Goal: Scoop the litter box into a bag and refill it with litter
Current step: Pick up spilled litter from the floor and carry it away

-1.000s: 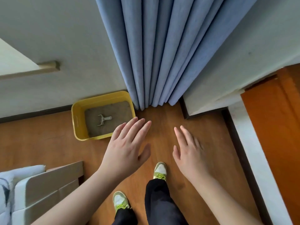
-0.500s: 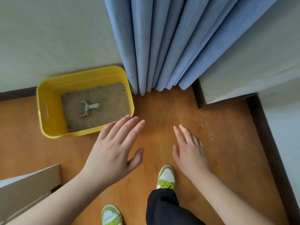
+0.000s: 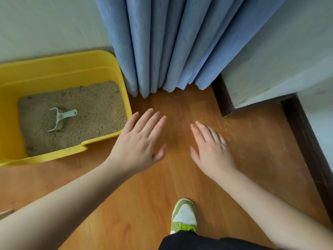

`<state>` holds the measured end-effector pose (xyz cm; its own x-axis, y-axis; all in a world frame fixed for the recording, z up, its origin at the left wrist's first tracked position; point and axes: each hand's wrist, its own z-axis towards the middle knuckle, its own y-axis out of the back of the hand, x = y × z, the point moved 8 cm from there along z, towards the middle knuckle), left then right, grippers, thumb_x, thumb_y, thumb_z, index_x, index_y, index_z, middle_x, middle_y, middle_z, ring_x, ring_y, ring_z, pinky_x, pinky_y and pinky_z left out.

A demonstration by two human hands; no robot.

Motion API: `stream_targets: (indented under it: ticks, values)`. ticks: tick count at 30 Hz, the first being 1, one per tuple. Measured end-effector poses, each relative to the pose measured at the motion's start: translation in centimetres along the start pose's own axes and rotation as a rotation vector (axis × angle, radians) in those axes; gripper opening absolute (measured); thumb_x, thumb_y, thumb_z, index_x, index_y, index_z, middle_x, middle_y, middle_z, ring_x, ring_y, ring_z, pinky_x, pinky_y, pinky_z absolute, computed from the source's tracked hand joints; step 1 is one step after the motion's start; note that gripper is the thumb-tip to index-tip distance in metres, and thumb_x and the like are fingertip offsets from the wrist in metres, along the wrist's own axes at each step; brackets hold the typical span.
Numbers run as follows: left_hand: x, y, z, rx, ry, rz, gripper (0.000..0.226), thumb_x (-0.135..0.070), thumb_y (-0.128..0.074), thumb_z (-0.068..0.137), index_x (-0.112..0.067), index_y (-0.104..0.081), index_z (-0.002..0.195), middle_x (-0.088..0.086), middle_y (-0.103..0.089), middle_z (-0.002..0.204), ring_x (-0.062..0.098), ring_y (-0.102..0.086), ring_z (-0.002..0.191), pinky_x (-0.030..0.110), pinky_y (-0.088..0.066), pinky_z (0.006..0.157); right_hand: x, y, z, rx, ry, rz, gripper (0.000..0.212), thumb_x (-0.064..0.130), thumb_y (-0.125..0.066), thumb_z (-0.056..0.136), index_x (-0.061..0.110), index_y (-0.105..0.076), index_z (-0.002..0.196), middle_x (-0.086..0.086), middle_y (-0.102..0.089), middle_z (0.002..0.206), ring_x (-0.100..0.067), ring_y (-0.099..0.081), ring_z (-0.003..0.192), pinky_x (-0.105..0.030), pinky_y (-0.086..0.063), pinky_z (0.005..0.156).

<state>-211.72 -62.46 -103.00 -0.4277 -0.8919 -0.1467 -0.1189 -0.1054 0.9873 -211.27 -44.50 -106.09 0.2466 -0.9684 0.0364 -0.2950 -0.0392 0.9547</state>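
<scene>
A yellow litter box (image 3: pixel 59 69) stands on the wooden floor at the left, against the wall. Beige litter (image 3: pixel 86 112) fills its bottom, and a pale grey-green scoop (image 3: pixel 60 120) lies on the litter, handle pointing right. My left hand (image 3: pixel 138 143) hovers palm down with fingers spread, just right of the box's near right corner and apart from it. My right hand (image 3: pixel 210 150) is held out flat over the bare floor further right. Both hands hold nothing. No bag is in view.
A blue curtain (image 3: pixel 171 42) hangs to the floor right behind the box and hands. A wall corner with dark skirting (image 3: pixel 221 98) juts out at the right. My green-and-white shoe (image 3: pixel 183 215) stands on the wooden floor (image 3: pixel 126 204) below the hands.
The view has closed in on the litter box, which now looks larger and sits further left. Both hands stay spread and empty, now nearer the box and curtain.
</scene>
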Motion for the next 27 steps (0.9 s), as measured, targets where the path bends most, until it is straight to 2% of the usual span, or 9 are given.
stream_targets:
  ticks: [3, 6, 11, 15, 18, 22, 24, 25, 27]
  values:
    - [0.1, -3.6, 1.5, -0.014, -0.06, 0.039, 0.069, -0.049, -0.043, 0.091, -0.008, -0.041, 0.145, 0.013, -0.046, 0.147, 0.032, -0.033, 0.142, 0.048, -0.027, 0.115, 0.5, -2.6, 2.3, -0.015, 0.013, 0.051, 0.061, 0.038, -0.049, 0.095, 0.021, -0.026, 0.15, -0.001, -0.029, 0.155, -0.022, -0.032, 0.14, -0.039, -0.029, 0.112]
    - [-0.2, -6.0, 2.8, -0.066, -0.03, 0.009, 0.067, -0.048, -0.044, 0.091, -0.009, -0.042, 0.145, 0.013, -0.047, 0.145, 0.032, -0.036, 0.14, 0.044, -0.031, 0.112, 1.6, -5.5, 4.2, 0.001, 0.023, 0.118, 0.06, 0.037, -0.05, 0.096, 0.022, -0.027, 0.149, -0.002, -0.031, 0.153, -0.025, -0.038, 0.136, -0.04, -0.035, 0.108]
    - [-0.2, -10.0, 2.4, -0.085, 0.043, -0.041, 0.067, -0.05, -0.045, 0.09, -0.012, -0.042, 0.145, 0.01, -0.049, 0.143, 0.031, -0.038, 0.138, 0.043, -0.036, 0.108, 2.9, -10.9, 6.9, 0.132, -0.012, 0.165, 0.059, 0.033, -0.042, 0.099, 0.026, -0.015, 0.152, -0.005, -0.028, 0.153, -0.027, -0.033, 0.138, -0.038, -0.028, 0.111]
    - [1.5, -13.2, 1.5, -0.043, 0.055, -0.037, 0.072, -0.056, -0.042, 0.086, -0.016, -0.039, 0.146, 0.007, -0.053, 0.136, 0.029, -0.042, 0.134, 0.043, -0.04, 0.104, 3.0, -15.7, 8.5, 0.238, -0.065, 0.223, 0.057, 0.035, -0.05, 0.096, 0.026, -0.027, 0.148, -0.005, -0.036, 0.148, -0.028, -0.038, 0.132, -0.039, -0.032, 0.108]
    - [2.5, -15.2, 0.7, -0.029, 0.123, -0.155, 0.074, -0.058, -0.046, 0.083, -0.018, -0.04, 0.146, 0.004, -0.054, 0.136, 0.026, -0.044, 0.131, 0.04, -0.04, 0.104, 2.7, -18.1, 9.2, 0.241, -0.127, 0.309, 0.053, 0.03, -0.058, 0.093, 0.026, -0.04, 0.142, -0.001, -0.041, 0.142, -0.026, -0.04, 0.129, -0.04, -0.037, 0.106]
    - [4.3, -18.0, -1.2, 0.118, 0.294, -0.567, 0.063, -0.05, -0.053, 0.091, -0.027, -0.035, 0.147, -0.007, -0.047, 0.14, 0.014, -0.039, 0.134, 0.031, -0.033, 0.109, 2.7, -18.2, 10.4, 0.133, -0.151, 0.378, 0.032, 0.027, -0.06, 0.091, 0.023, -0.059, 0.123, 0.001, -0.051, 0.126, -0.024, -0.046, 0.118, -0.037, -0.043, 0.098]
    - [5.4, -19.4, -2.4, 0.169, 0.543, -0.985, 0.053, -0.047, -0.053, 0.09, -0.03, -0.046, 0.139, -0.015, -0.056, 0.127, 0.01, -0.049, 0.125, 0.023, -0.04, 0.102, 2.7, -18.2, 10.7, 0.103, -0.157, 0.375, 0.025, 0.028, -0.061, 0.09, 0.023, -0.062, 0.115, 0.002, -0.054, 0.12, -0.024, -0.047, 0.115, -0.036, -0.044, 0.094]
    - [5.8, -20.1, -3.0, 0.159, 0.706, -1.229, 0.048, -0.045, -0.052, 0.088, -0.027, -0.053, 0.133, -0.013, -0.062, 0.119, 0.012, -0.056, 0.119, 0.022, -0.043, 0.098, 2.7, -18.2, 10.7, 0.091, -0.151, 0.371, 0.022, 0.027, -0.061, 0.09, 0.023, -0.063, 0.112, 0.002, -0.054, 0.117, -0.024, -0.047, 0.114, -0.035, -0.045, 0.093]
    - [5.9, -21.6, -3.7, 0.143, 0.942, -1.59, 0.045, -0.04, -0.045, 0.09, -0.018, -0.059, 0.126, 0.0, -0.07, 0.112, 0.02, -0.062, 0.112, 0.029, -0.047, 0.097, 2.6, -18.2, 10.9, 0.059, -0.145, 0.371, 0.018, 0.025, -0.061, 0.091, 0.024, -0.065, 0.108, 0.002, -0.055, 0.113, -0.023, -0.049, 0.111, -0.035, -0.047, 0.089]
